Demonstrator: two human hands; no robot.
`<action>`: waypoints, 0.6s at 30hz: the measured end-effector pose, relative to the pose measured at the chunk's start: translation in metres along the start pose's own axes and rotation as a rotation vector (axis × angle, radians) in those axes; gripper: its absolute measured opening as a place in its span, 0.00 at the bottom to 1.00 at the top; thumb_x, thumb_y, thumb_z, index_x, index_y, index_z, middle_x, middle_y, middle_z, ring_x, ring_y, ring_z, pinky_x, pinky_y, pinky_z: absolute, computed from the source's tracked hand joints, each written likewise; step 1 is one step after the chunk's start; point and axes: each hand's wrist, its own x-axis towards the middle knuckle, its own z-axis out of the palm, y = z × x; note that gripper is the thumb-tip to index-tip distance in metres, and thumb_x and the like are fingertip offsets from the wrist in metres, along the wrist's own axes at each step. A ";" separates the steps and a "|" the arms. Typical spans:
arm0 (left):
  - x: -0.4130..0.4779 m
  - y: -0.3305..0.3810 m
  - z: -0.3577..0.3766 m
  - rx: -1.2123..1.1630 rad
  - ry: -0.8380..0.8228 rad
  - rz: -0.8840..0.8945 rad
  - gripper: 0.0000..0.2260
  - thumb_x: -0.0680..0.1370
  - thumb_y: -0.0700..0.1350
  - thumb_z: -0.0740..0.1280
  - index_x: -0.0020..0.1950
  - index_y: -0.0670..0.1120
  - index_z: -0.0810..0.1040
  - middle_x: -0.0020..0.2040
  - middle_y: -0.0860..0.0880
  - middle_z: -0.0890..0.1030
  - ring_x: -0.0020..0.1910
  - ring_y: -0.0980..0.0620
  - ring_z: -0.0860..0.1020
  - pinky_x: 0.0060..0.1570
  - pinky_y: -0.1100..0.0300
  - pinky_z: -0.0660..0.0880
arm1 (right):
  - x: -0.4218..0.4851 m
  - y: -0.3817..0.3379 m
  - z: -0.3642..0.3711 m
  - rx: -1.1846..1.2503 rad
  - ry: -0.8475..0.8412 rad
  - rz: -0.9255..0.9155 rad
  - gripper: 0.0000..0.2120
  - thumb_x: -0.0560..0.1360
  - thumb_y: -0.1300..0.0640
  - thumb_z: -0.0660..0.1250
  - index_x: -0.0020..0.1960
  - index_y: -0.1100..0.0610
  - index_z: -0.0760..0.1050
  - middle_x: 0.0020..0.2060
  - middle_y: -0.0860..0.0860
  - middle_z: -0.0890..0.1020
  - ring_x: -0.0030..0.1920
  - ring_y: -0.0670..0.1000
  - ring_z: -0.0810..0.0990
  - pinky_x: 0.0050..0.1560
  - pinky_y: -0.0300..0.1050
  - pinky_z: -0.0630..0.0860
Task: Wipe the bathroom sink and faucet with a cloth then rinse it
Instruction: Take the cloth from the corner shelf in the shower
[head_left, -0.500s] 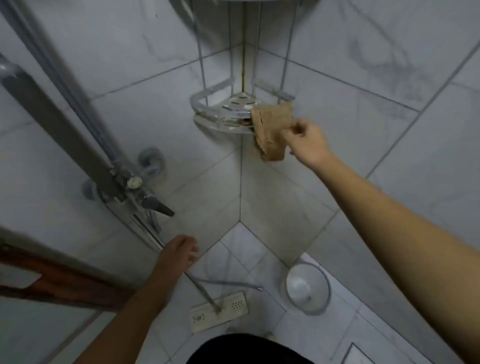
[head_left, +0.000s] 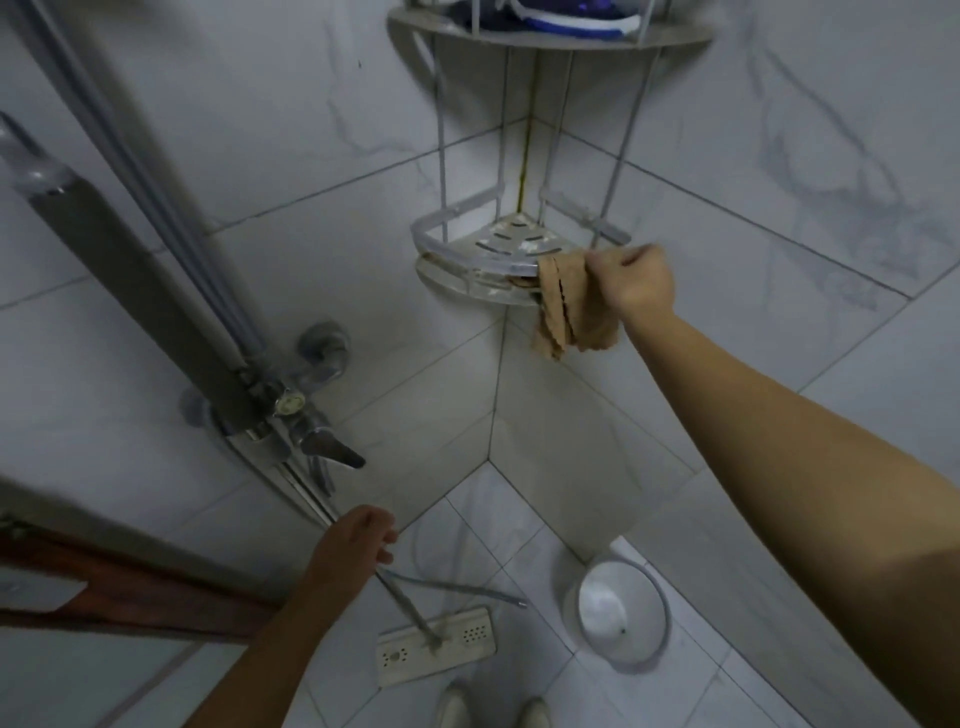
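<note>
My right hand (head_left: 636, 283) grips a tan cloth (head_left: 569, 306) that hangs folded beside the right end of the lower corner shelf (head_left: 467, 249); the cloth touches the shelf's front rim. My left hand (head_left: 356, 540) hangs low with its fingers curled near a thin metal mop handle (head_left: 400, 597); whether it grips the handle is unclear. A chrome shower faucet (head_left: 306, 415) with a dark lever is mounted on the left wall. No sink is in sight.
An upper corner shelf (head_left: 545, 31) holds blue and white items. A flat mop head (head_left: 436, 644) lies on the floor tiles. A white round bin (head_left: 623, 613) stands at the floor's right. A wooden door frame (head_left: 104, 587) is at the lower left.
The view has tilted up, showing the upper shelf. My right hand has closed tighter on the cloth, bunching it at the shelf's right end. My left hand stays by the mop handle.
</note>
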 end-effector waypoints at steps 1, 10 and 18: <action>0.001 -0.003 -0.001 0.003 -0.003 -0.006 0.07 0.82 0.41 0.63 0.49 0.41 0.79 0.48 0.38 0.84 0.36 0.47 0.80 0.36 0.58 0.72 | 0.001 -0.004 -0.002 -0.007 0.016 0.004 0.13 0.73 0.47 0.70 0.45 0.55 0.73 0.41 0.51 0.80 0.43 0.51 0.78 0.44 0.45 0.73; 0.000 -0.012 -0.002 -0.021 -0.012 -0.033 0.06 0.82 0.41 0.63 0.49 0.41 0.79 0.46 0.40 0.84 0.36 0.47 0.80 0.39 0.56 0.72 | -0.060 -0.019 -0.029 0.247 -0.145 -0.254 0.06 0.76 0.61 0.70 0.44 0.60 0.73 0.30 0.48 0.71 0.29 0.42 0.69 0.33 0.32 0.69; -0.018 -0.052 0.003 0.015 -0.047 -0.152 0.11 0.84 0.43 0.61 0.47 0.40 0.79 0.42 0.43 0.82 0.36 0.48 0.78 0.35 0.59 0.71 | -0.168 0.115 -0.033 0.262 -0.339 0.217 0.09 0.78 0.62 0.69 0.43 0.67 0.73 0.34 0.58 0.75 0.36 0.53 0.74 0.40 0.49 0.73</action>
